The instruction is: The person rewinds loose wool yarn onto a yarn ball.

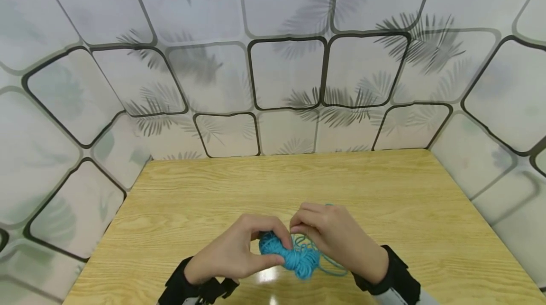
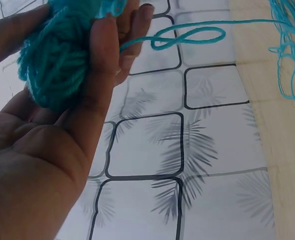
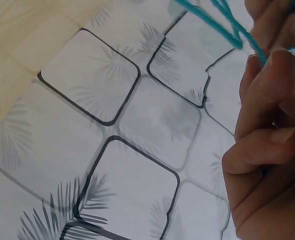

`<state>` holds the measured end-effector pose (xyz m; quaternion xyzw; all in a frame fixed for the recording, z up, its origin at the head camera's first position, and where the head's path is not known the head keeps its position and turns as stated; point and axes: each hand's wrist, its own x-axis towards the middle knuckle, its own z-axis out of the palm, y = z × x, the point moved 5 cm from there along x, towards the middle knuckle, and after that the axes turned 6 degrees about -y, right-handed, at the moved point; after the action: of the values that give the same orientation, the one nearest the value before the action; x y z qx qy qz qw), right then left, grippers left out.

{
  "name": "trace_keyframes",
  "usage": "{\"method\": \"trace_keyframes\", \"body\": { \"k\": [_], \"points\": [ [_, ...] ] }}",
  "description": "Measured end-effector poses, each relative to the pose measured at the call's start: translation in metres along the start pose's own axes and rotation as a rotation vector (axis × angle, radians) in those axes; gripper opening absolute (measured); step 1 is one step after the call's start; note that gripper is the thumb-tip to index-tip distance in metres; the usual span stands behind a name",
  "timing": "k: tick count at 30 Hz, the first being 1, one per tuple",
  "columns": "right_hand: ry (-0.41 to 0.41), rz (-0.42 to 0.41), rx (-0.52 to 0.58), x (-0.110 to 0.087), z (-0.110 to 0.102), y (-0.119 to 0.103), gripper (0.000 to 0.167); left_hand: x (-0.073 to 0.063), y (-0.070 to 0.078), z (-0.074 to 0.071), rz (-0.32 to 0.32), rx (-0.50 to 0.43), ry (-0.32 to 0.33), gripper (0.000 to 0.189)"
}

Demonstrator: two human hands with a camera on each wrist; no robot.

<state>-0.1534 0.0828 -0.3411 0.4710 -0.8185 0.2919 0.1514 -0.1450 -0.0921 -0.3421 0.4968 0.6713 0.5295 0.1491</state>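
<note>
A bundle of blue yarn (image 1: 294, 257) is held up over the table's near middle. My left hand (image 1: 245, 245) grips its left end, thumb below and fingers curled over the top. In the left wrist view the wound yarn (image 2: 57, 60) sits between thumb and fingers. Just right of the bundle, my right hand (image 1: 330, 231) pinches a strand between thumb and curled fingertips. From those fingertips, the right wrist view shows a yarn strand (image 3: 247, 37) running off upward. Loose loops hang by the bundle's right side, partly hidden by the right hand.
The wooden table (image 1: 204, 191) spreads out around both hands. Behind and beside it hang white walls (image 1: 286, 72) printed with dark outlines and leaves. Loose yarn (image 2: 290, 50) lies over the wood at the left wrist view's upper right. Black bands (image 1: 390, 272) wrap both wrists.
</note>
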Motion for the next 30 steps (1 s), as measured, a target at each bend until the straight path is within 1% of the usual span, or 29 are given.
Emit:
{"method": "trace_keyframes", "body": {
  "k": [3, 5, 7, 9, 11, 13, 15, 19, 22, 25, 27, 30],
  "points": [
    [0.001, -0.010, 0.043, 0.000, 0.004, 0.002, 0.013, -0.001, 0.001, -0.004, 0.025, -0.065, 0.050, 0.016],
    [0.000, -0.015, 0.048, 0.000, 0.006, 0.002, 0.011, -0.002, 0.001, -0.007, 0.040, -0.093, 0.098, 0.017],
    [0.003, -0.018, 0.042, 0.000, 0.008, 0.002, 0.012, -0.003, 0.001, -0.011, 0.057, -0.112, 0.164, 0.018],
    [0.004, -0.016, 0.011, -0.001, 0.010, 0.001, 0.014, -0.003, 0.003, -0.015, 0.087, -0.129, 0.235, 0.017],
    [-0.001, -0.016, -0.023, -0.002, 0.013, 0.001, 0.009, -0.004, 0.004, -0.019, 0.122, -0.149, 0.305, 0.016],
    [-0.014, -0.018, -0.033, -0.004, 0.016, -0.001, 0.004, -0.005, 0.005, -0.024, 0.154, -0.168, 0.372, 0.014],
    [-0.021, -0.032, -0.030, -0.005, 0.018, -0.003, 0.005, -0.006, 0.006, -0.027, 0.175, -0.148, 0.438, 0.013],
    [-0.015, -0.074, 0.019, -0.006, 0.021, -0.007, 0.008, -0.010, 0.006, -0.032, 0.153, -0.034, 0.572, 0.016],
    [-0.001, -0.093, 0.021, -0.007, 0.022, -0.010, 0.007, -0.011, 0.004, -0.032, 0.128, 0.088, 0.637, 0.021],
    [0.008, -0.098, 0.006, -0.007, 0.021, -0.013, 0.006, -0.012, 0.002, -0.029, 0.125, 0.223, 0.653, 0.027],
    [0.008, -0.091, 0.005, -0.007, 0.019, -0.015, 0.007, -0.012, 0.001, -0.027, 0.132, 0.320, 0.647, 0.030],
    [0.001, -0.088, 0.020, -0.007, 0.017, -0.016, 0.008, -0.012, -0.002, -0.025, 0.118, 0.440, 0.648, 0.032]
  ]
}}
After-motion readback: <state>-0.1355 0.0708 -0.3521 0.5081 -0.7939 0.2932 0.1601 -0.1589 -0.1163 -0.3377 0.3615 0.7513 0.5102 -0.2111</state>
